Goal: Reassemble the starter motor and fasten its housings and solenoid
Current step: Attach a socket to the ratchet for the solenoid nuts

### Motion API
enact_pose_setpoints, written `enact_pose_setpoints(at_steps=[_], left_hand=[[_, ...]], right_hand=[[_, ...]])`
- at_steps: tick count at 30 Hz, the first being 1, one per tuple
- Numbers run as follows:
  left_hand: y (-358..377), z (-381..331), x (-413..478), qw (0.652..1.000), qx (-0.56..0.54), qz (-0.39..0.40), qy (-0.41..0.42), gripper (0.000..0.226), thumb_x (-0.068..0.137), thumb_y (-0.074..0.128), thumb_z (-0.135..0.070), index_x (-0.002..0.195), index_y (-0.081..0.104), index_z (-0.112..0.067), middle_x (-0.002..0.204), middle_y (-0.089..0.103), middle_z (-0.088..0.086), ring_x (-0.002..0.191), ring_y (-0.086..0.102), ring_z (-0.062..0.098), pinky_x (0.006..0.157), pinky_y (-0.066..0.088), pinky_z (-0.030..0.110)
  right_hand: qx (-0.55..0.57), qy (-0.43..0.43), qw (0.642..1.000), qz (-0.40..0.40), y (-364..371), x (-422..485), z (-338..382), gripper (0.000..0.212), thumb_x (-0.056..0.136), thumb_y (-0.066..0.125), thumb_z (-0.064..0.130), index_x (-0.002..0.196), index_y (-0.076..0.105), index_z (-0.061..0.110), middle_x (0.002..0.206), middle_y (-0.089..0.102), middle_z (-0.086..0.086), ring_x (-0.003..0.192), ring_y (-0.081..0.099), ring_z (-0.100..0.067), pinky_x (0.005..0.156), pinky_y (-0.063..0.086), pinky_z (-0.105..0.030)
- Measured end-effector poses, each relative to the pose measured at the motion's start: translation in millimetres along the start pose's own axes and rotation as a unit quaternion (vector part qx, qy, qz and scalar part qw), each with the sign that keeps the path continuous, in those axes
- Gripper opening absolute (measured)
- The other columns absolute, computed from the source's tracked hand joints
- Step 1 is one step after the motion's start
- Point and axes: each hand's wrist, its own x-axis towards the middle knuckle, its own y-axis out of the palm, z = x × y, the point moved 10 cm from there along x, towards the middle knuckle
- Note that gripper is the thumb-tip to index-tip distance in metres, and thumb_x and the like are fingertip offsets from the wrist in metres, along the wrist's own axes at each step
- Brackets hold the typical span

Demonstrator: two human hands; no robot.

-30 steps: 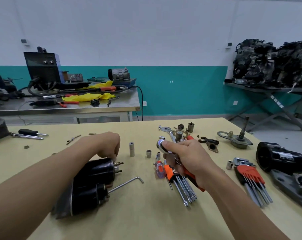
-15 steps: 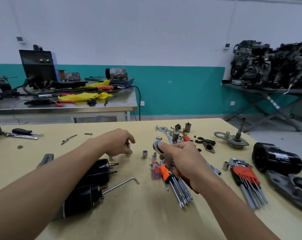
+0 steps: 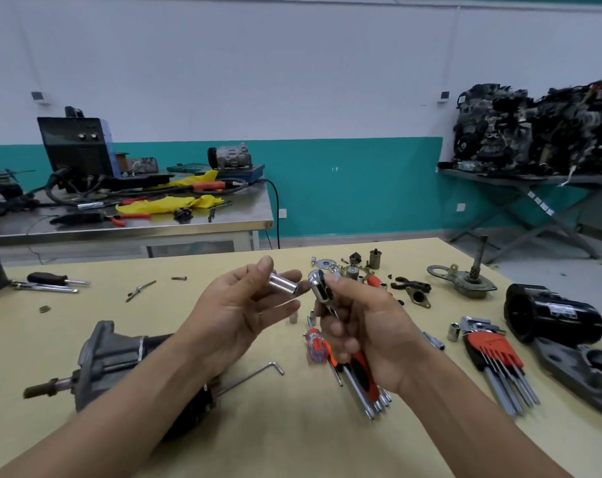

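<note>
"Two hands meet above the desk. What does each one hold?" asks the first reader.

"The left hand pinches a bright socket between thumb and fingertips, lying crosswise. The right hand is wrapped round the orange-and-black handle of a ratchet, whose chrome head stands upward just beside the socket. Whether head and socket touch cannot be told."

"Where is the starter motor?"

"The starter motor lies on its side on the desk, low and to the left, under the left forearm. Its grey nose housing faces left with a shaft sticking out; the black body is largely hidden by the arm. Neither hand touches it."

"What lies near it?"

"A single hex key rests just to the right of the motor. Below the right hand lie a screwdriver with a clear red-and-blue handle and a fan of long keys. A hex key set in an orange holder lies further right, near a second black motor housing. Several small sockets and loose fittings are scattered along the far side of the desk."
</note>
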Motion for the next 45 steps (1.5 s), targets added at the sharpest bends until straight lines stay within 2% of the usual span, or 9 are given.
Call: enact_pose_setpoints(at_steps=[3, 8, 21, 26, 30, 33, 38, 42, 45], left_hand=[[-6, 5, -8, 0.997, -0.043, -0.063, 0.015, 0.028, 0.073, 0.067, -0.035, 0.074, 0.073, -0.008, 0.069, 0.069, 0.008, 0.057, 0.069, 0.019, 0.05, 0.058, 0.028], [0, 6, -10, 0.983, 0.168, -0.055, 0.051, 0.044, 0.084, 0.051, -0.054, 0.085, 0.079, -0.02, 0.056, 0.029, -0.002, 0.048, 0.025, 0.009, 0.04, 0.026, 0.021], [-1, 9, -11, 0.98, 0.183, -0.073, -0.013, 0.034, 0.106, 0.043, -0.034, 0.108, 0.063, -0.007, 0.052, 0.032, -0.005, 0.044, 0.026, 0.008, 0.037, 0.022, 0.018], [-1, 14, -18, 0.97, 0.189, -0.042, -0.144, 0.036, 0.104, 0.047, -0.033, 0.079, 0.06, -0.012, 0.052, 0.028, -0.004, 0.04, 0.022, 0.007, 0.033, 0.018, 0.013], [12, 18, -30, 0.962, 0.149, -0.004, -0.227, 0.034, 0.104, 0.047, -0.032, 0.073, 0.05, -0.017, 0.051, 0.025, -0.006, 0.039, 0.018, 0.005, 0.029, 0.015, 0.011], [13, 13, -33, 0.965, 0.122, -0.02, -0.23, 0.034, 0.105, 0.044, -0.033, 0.078, 0.053, -0.016, 0.05, 0.026, -0.006, 0.038, 0.019, 0.004, 0.027, 0.016, 0.013], [7, 8, -38, 0.97, 0.148, -0.004, -0.194, 0.03, 0.106, 0.04, -0.033, 0.101, 0.057, -0.009, 0.053, 0.037, -0.003, 0.042, 0.027, 0.006, 0.033, 0.024, 0.015], [-14, -7, -41, 0.954, 0.275, 0.015, -0.122, 0.033, 0.106, 0.043, -0.029, 0.109, 0.069, -0.009, 0.067, 0.055, 0.003, 0.053, 0.041, 0.009, 0.043, 0.036, 0.021], [-25, -11, -41, 0.919, 0.391, 0.017, -0.055, 0.027, 0.106, 0.044, -0.032, 0.107, 0.066, -0.017, 0.062, 0.05, -0.006, 0.053, 0.038, 0.007, 0.045, 0.033, 0.022]], right_hand=[[0.038, -0.001, 0.999, 0.011, 3, 1, 0, 0.036, 0.076, 0.067, 0.045, 0.061, 0.067, 0.012, 0.05, 0.045, 0.0, 0.035, 0.032, -0.01, 0.037, 0.034, -0.02], [0.061, 0.008, 0.998, 0.009, 2, 4, -6, 0.036, 0.076, 0.067, 0.045, 0.062, 0.066, 0.011, 0.049, 0.044, 0.0, 0.034, 0.033, -0.009, 0.037, 0.034, -0.02], [0.0, 0.013, 1.0, 0.026, 10, 3, -13, 0.037, 0.078, 0.066, 0.048, 0.064, 0.066, 0.013, 0.049, 0.047, 0.001, 0.035, 0.036, -0.009, 0.038, 0.033, -0.021], [-0.033, 0.002, 0.998, 0.054, 15, 3, -13, 0.037, 0.08, 0.067, 0.048, 0.062, 0.068, 0.015, 0.049, 0.047, 0.001, 0.037, 0.036, -0.01, 0.039, 0.033, -0.02], [-0.026, -0.045, 0.991, 0.12, 28, 2, -7, 0.036, 0.083, 0.064, 0.048, 0.073, 0.071, 0.014, 0.052, 0.051, 0.0, 0.04, 0.04, -0.012, 0.043, 0.036, -0.022], [-0.056, -0.142, 0.985, 0.079, 25, 4, 7, 0.025, 0.091, 0.059, 0.04, 0.095, 0.075, 0.022, 0.067, 0.062, -0.005, 0.048, 0.05, -0.016, 0.047, 0.044, -0.027], [-0.23, -0.339, 0.912, 0.02, 38, -15, 29, 0.024, 0.095, 0.063, 0.025, 0.118, 0.066, 0.031, 0.076, 0.062, 0.006, 0.052, 0.056, -0.013, 0.05, 0.053, -0.03], [-0.202, -0.245, 0.948, -0.018, 37, -5, 11, 0.008, 0.097, 0.063, 0.018, 0.099, 0.069, 0.022, 0.069, 0.065, -0.003, 0.048, 0.062, -0.027, 0.047, 0.057, -0.048], [-0.167, -0.154, 0.973, -0.029, 41, 4, -17, 0.011, 0.098, 0.061, 0.022, 0.095, 0.068, 0.015, 0.062, 0.064, -0.002, 0.046, 0.063, -0.023, 0.044, 0.055, -0.035]])
